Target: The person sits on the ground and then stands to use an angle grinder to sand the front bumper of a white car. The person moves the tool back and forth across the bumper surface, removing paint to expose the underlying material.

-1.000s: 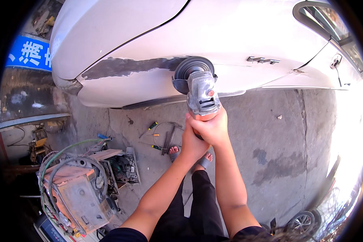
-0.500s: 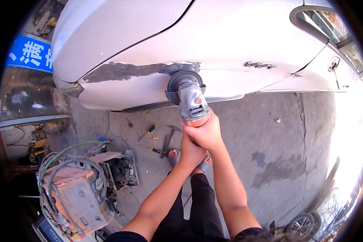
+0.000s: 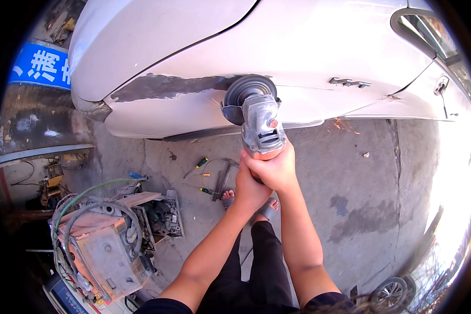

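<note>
Both my hands are wrapped round the scuffed grey metal, orange-bodied angle grinder point(image 3: 261, 123), my left hand point(image 3: 252, 187) and my right hand point(image 3: 279, 168) packed close together and closed tight on its casing. The grinder points away from me, its long axis reaching from my grip toward the glossy white car panel point(image 3: 188, 115), tipped slightly left at the far end. There the round dark grinding disc point(image 3: 250, 88) lies straight ahead of my hands, over the right end of a long, ragged-edged, dark grey strip point(image 3: 165, 88) on the panel. The strip lies crosswise to the grinder and stretches off to my left. My right hand sits slightly nearer the disc. Orange sparks point(image 3: 340, 124) show out to the right, so I judge the disc to be touching metal, though the contact itself is hidden from me
</note>
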Available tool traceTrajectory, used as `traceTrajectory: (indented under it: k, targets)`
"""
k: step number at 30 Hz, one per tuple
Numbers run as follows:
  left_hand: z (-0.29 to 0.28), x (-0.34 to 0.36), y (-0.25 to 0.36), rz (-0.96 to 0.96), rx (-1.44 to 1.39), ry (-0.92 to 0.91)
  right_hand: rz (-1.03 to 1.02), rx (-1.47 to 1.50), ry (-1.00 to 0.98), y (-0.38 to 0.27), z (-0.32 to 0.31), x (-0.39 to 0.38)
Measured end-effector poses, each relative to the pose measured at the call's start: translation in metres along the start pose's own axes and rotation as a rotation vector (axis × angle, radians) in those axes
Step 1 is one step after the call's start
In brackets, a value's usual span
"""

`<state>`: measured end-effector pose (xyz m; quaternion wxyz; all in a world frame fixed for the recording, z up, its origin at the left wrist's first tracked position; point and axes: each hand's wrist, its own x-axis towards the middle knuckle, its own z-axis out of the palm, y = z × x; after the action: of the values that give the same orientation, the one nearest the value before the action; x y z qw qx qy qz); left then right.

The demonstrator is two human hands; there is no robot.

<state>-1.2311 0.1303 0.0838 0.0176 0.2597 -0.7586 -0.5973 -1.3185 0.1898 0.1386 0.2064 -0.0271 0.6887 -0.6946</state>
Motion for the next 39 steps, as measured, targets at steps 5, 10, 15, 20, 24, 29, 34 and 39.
traceTrajectory:
  k: [5, 10, 15, 20, 24, 29, 34, 39]
  targets:
    - [-0.012, 0.0, -0.017, 0.139, -0.024, 0.138, -0.012, -0.015, -0.026, 0.004, 0.025, -0.002]
    - [-0.029, 0.003, -0.017, 0.08, 0.018, 0.106, 0.0, 0.026, 0.01, 0.008, 0.034, -0.001]
    - [-0.043, 0.002, -0.018, 0.086, 0.067, 0.089, -0.015, 0.043, 0.022, 0.013, 0.042, -0.004]
    - [-0.048, 0.005, -0.018, 0.063, -0.043, 0.099, -0.03, -0.01, 0.013, 0.017, 0.054, -0.003]
    - [-0.059, 0.001, -0.012, 0.033, -0.052, 0.068, -0.009, 0.001, 0.051, 0.01, 0.062, -0.008]
    - [-0.052, 0.002, -0.023, 0.068, -0.077, 0.061, 0.004, 0.058, 0.038, 0.008, 0.058, -0.007]
    - [-0.034, -0.01, -0.019, 0.056, -0.284, 0.079, 0.02, -0.09, 0.112, 0.015, 0.055, -0.015]
    - [-0.028, -0.009, 0.007, -0.05, -0.052, -0.085, 0.049, -0.017, 0.213, 0.019, 0.023, -0.019]
